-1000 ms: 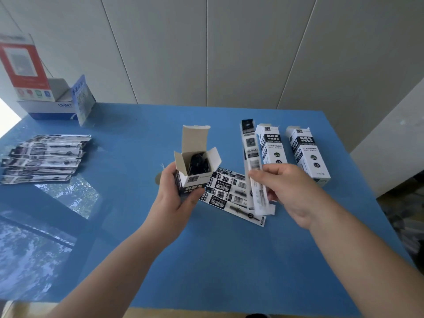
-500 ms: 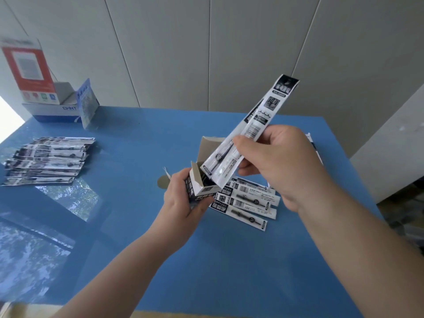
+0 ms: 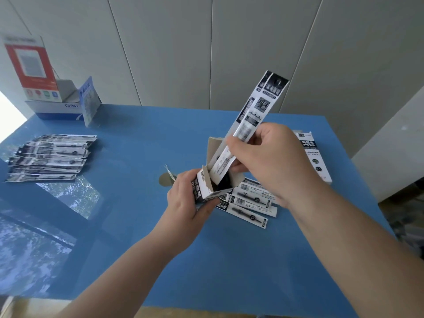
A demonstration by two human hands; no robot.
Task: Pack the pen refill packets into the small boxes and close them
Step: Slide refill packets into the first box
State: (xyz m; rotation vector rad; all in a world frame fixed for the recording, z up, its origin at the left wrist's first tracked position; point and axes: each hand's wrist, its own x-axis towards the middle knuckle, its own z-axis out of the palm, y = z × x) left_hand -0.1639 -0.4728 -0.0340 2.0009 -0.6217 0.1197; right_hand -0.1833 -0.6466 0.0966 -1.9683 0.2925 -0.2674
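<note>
Since half a second ago the refill packets pinched in the right hand have tipped steeper and dropped, so their lower end now sits inside the mouth of the small box instead of just at its rim. Two packets seem to be held together, most of their length still sticking up and to the right. The right fingers and thumb are curled around the packets about halfway along. The left hand grips the box from below and behind, tilted toward the right hand, its top flap standing open behind the packets. Judging by this, insertion is under way; sliding them fully down and folding the flaps remain.

Under the right wrist, loose packets lie on the blue surface, touching the box's base. A closed box lies beyond the right hand. Far left, a stack of packets waits, well apart. The side flaps could snag the packet edges.
</note>
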